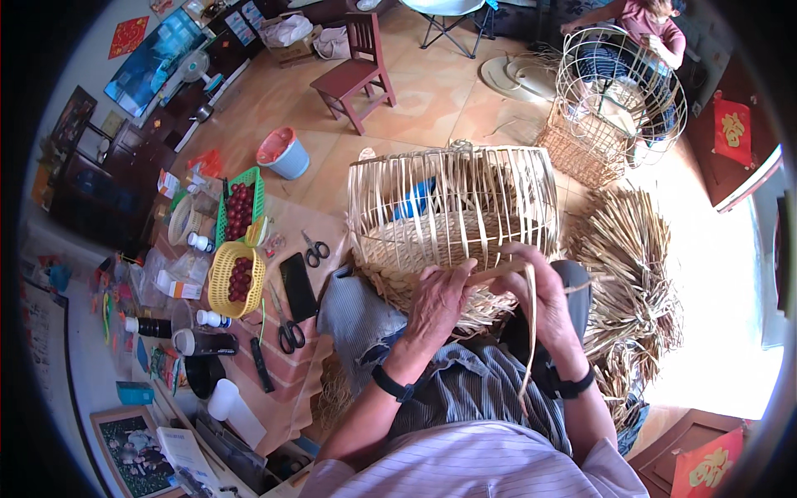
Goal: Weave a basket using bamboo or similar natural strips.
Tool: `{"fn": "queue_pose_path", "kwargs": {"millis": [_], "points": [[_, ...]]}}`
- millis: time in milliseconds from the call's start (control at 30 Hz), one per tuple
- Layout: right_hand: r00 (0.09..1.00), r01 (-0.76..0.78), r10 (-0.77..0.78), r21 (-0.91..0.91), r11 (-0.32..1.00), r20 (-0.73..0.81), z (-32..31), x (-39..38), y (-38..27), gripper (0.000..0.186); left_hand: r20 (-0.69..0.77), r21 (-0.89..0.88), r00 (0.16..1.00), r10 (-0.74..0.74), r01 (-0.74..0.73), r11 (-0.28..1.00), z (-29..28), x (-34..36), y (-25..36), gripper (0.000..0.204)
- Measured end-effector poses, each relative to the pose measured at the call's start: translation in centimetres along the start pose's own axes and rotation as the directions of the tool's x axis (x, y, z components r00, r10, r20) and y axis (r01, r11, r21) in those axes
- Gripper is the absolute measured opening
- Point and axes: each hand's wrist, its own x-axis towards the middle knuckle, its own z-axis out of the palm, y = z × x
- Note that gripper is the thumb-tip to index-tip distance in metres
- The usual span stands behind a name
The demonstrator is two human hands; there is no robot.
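A partly woven straw basket (452,203) rests on its side across my lap, its upright stakes bare over the upper part and its lower wall braided. At its near edge my left hand (437,305) is closed, pinching one end of a flat dried-leaf strip (495,272). My right hand (541,292) grips the same strip a little to the right, fingers bent, and a loose tail (531,340) hangs below it toward my lap. Something blue (415,199) shows through the stakes. To the right lies a big bundle of dried leaves (627,266).
On the left, a low table (290,382) carries scissors (289,332), a black phone (297,286), a yellow basket (217,286) and a green basket (222,217) of dark red fruit, plus bottles. Beyond stand a bucket (289,162) and chair (353,76). Another person (664,37) sits behind a wire-framed basket (594,149).
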Motion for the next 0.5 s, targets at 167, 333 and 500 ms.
{"fn": "queue_pose_path", "kwargs": {"millis": [167,333,500], "points": [[0.999,0.013,-0.02,-0.252,0.968,-0.027,0.0,3.6,0.9,0.025,0.048,-0.026,0.996,-0.08,0.081,0.996,0.2,0.0,0.2,0.057],[0.995,0.081,-0.063,-0.268,0.96,0.075,0.1,6.1,1.0,0.019,0.181,0.368,0.982,-0.057,-0.014,0.93,1.0,-0.2,1.5,0.079],[0.965,0.259,-0.242,-0.52,0.814,0.101,-0.1,6.4,0.2,0.017,0.212,0.506,0.977,-0.039,-0.076,0.859,1.4,-0.1,2.0,0.078]]}}
